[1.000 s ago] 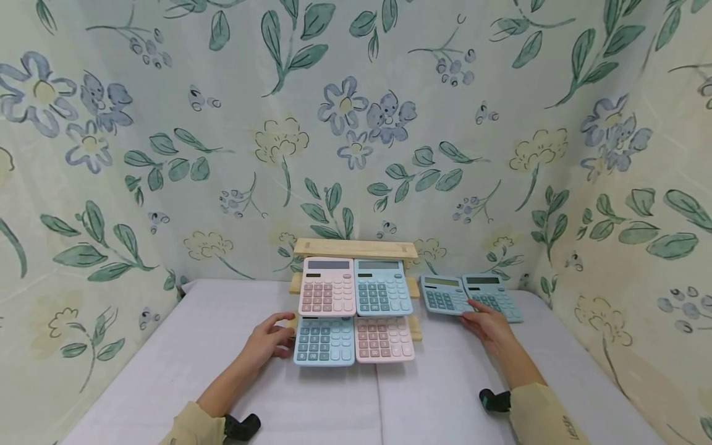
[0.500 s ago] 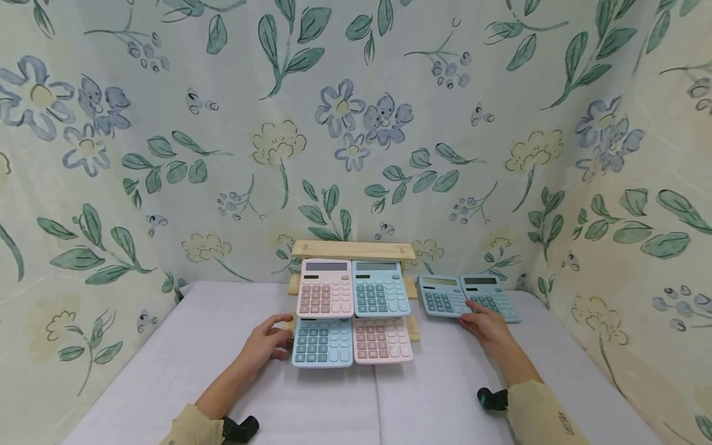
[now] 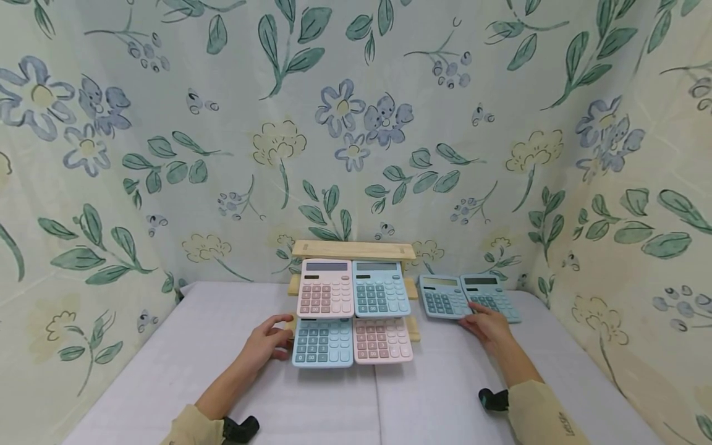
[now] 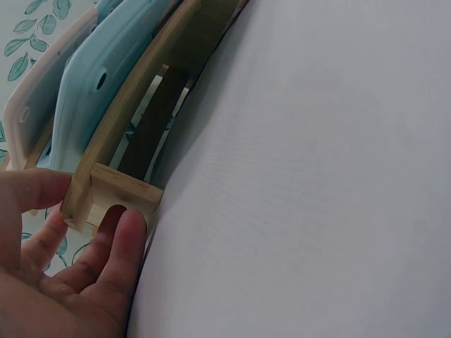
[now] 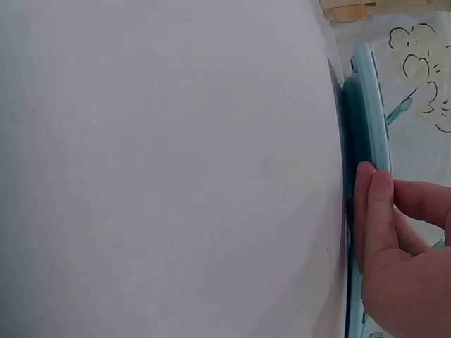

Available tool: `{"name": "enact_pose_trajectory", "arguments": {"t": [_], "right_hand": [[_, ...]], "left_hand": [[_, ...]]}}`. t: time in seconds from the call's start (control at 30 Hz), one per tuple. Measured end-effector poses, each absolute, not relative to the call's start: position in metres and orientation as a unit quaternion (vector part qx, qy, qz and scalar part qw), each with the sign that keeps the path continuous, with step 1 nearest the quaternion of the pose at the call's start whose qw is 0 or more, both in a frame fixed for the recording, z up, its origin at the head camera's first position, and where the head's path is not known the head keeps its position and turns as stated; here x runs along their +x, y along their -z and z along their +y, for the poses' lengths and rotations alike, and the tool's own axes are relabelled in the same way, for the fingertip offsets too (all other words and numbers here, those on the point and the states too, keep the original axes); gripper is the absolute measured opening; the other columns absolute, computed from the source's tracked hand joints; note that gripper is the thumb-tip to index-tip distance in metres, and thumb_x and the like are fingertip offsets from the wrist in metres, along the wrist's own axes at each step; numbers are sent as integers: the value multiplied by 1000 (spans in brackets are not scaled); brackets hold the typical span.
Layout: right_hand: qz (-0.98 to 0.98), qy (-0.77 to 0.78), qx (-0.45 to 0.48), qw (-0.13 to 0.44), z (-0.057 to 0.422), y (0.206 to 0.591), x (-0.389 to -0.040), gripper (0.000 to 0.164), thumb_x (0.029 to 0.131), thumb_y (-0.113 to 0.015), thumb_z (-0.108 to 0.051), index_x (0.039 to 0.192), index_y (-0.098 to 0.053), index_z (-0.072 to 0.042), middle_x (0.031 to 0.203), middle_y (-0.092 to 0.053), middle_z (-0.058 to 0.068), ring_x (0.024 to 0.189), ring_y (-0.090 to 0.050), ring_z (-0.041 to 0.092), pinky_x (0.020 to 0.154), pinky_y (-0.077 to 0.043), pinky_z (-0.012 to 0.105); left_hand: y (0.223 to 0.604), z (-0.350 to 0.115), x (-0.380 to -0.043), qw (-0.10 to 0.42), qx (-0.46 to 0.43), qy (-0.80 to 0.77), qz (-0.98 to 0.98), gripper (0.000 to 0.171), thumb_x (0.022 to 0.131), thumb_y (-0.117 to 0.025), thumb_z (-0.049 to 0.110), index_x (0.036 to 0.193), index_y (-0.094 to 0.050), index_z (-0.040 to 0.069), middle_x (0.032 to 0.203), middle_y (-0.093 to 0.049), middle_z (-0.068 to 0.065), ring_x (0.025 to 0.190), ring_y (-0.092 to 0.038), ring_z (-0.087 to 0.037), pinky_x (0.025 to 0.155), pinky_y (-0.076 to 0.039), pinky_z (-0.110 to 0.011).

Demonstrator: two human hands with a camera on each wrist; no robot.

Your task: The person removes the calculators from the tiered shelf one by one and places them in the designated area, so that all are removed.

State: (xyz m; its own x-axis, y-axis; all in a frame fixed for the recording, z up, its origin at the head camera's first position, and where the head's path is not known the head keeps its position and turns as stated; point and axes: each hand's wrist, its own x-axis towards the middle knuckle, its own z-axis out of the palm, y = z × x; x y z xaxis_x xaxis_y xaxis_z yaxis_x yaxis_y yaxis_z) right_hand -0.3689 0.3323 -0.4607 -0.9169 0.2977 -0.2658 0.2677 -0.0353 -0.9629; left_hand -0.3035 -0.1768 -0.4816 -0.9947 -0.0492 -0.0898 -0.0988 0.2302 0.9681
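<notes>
On the white cloth (image 3: 317, 402), a light-blue calculator (image 3: 442, 295) is lying ahead-left of the nearer right hand (image 3: 491, 327), long axis running front to back; those fingers are pinching its near right corner, while the left hand (image 3: 267, 339) (farther off) is gripping the wooden rack (image 3: 353, 250).

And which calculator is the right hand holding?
The blue calculator just right of the wooden rack, nearer than its blue neighbour. It alone is pinched by the right hand.
</notes>
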Motion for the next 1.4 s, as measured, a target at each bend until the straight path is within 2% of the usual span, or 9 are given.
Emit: {"name": "enact_pose_trajectory", "arguments": {"t": [0.07, 0.23, 0.3, 0.5, 0.67, 0.77, 0.9, 1.17, 1.4], "right_hand": [[-690, -692, -210, 15, 332, 458, -367, 69, 91, -54, 10, 155, -31, -1, 155, -37, 29, 95, -69, 19, 87, -58, 30], [-680, -699, -219, 17, 332, 454, -363, 64, 94, -50, 8, 155, -30, 2, 156, -35, 29, 130, -55, 34, 95, -55, 32], [-677, -703, -219, 13, 334, 452, -363, 62, 96, -49, 6, 155, -29, 3, 157, -34, 29, 136, -50, 36, 96, -54, 33], [-668, -707, -232, 1, 333, 449, -362, 60, 97, -48, 4, 154, -29, 5, 153, -38, 30, 118, -61, 30, 95, -55, 36], [-678, -699, -228, 3, 333, 448, -359, 65, 94, -45, 10, 155, -23, 8, 158, -30, 31, 137, -47, 37, 100, -53, 36], [-695, -683, -225, 5, 333, 451, -357, 66, 92, -44, 11, 154, -22, 10, 160, -26, 30, 143, -40, 39, 96, -55, 33], [-707, -666, -237, 9, 333, 454, -359, 62, 95, -45, 6, 153, -24, 11, 158, -29, 31, 141, -43, 39, 93, -56, 33], [-718, -648, -254, 17, 332, 454, -362, 59, 98, -47, -3, 151, -28, 12, 154, -37, 31, 137, -48, 38, 99, -53, 35], [-712, -653, -257, 19, 331, 453, -359, 57, 98, -49, -5, 149, -32, 13, 147, -45, 30, 120, -60, 32, 94, -56, 32]], "left_hand": [[481, -177, -303, 22, -45, -619, 784, 45, 95, -62, 23, 139, -55, 15, 103, -71, -10, 85, -67, -21, 70, -58, -34], [480, -176, -302, 23, -42, -619, 784, 44, 96, -62, 23, 139, -55, 15, 103, -71, -10, 86, -67, -21, 70, -58, -35], [480, -176, -302, 22, -43, -619, 784, 44, 96, -62, 23, 139, -55, 15, 103, -71, -10, 86, -67, -21, 70, -58, -35], [479, -177, -302, 23, -44, -620, 783, 44, 96, -62, 22, 139, -55, 14, 103, -71, -10, 85, -67, -21, 70, -58, -34], [478, -176, -302, 26, -47, -621, 782, 44, 96, -62, 22, 139, -55, 14, 103, -70, -10, 85, -67, -21, 70, -58, -34], [479, -176, -302, 25, -47, -619, 783, 44, 96, -61, 22, 139, -55, 14, 102, -70, -10, 85, -67, -21, 70, -58, -34], [480, -176, -302, 24, -44, -617, 785, 43, 97, -61, 22, 139, -55, 15, 103, -71, -10, 85, -67, -21, 70, -58, -34], [480, -177, -302, 21, -44, -620, 783, 43, 96, -62, 22, 138, -56, 15, 103, -71, -10, 85, -67, -21, 70, -58, -34], [480, -177, -302, 22, -46, -616, 786, 42, 97, -60, 22, 139, -55, 15, 103, -71, -10, 85, -67, -21, 70, -58, -34]]}}
